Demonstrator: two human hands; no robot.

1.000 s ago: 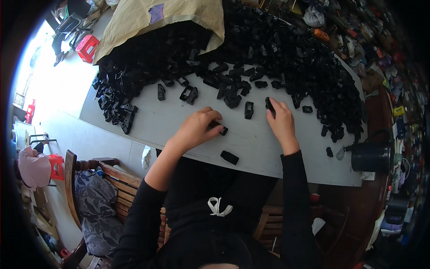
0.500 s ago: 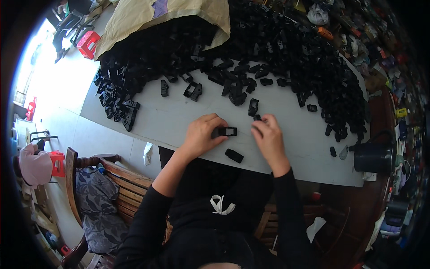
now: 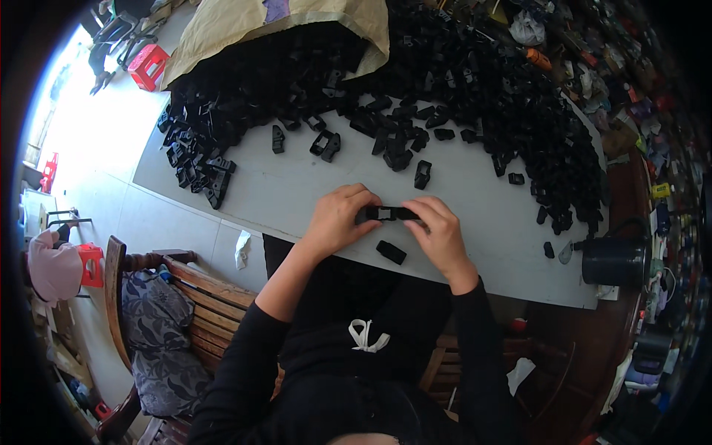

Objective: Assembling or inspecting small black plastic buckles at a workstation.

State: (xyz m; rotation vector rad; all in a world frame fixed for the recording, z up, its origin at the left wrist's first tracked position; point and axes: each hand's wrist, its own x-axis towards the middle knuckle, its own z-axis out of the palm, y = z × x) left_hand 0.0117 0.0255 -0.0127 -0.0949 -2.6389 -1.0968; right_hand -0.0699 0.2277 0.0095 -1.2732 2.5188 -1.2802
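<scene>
- The left hand (image 3: 337, 220) pinches one end of a small black part (image 3: 391, 213), fingers (image 3: 354, 202) curled down over it and thumb tucked beneath
- The right hand (image 3: 443, 234) grips the other end of the same part, fingertips closed on it from the right side
- Both hands meet near the front edge of the pale tabletop (image 3: 475, 215), holding the part level between them, just above the surface
- Wrists sit at the tabletop's edge; both forearms, in black sleeves, rise from the lower frame and angle inward toward each other
- A second black piece (image 3: 391, 252) lies loose on the tabletop just below the hands, near the edge and apart from them
- A deep heap of black parts (image 3: 475, 81) covers the far half of the tabletop, curving down the right side
- Stray parts lie between heap and hands, one (image 3: 422, 175) just beyond the fingers
- A tan sack (image 3: 245, 22) lies open over the heap at the far side
- A dark pot (image 3: 612, 259) stands at the tabletop's right edge
- A wooden bench (image 3: 148, 297) with patterned cloth sits to the person's left, a red stool (image 3: 148, 65) farther off on the floor
</scene>
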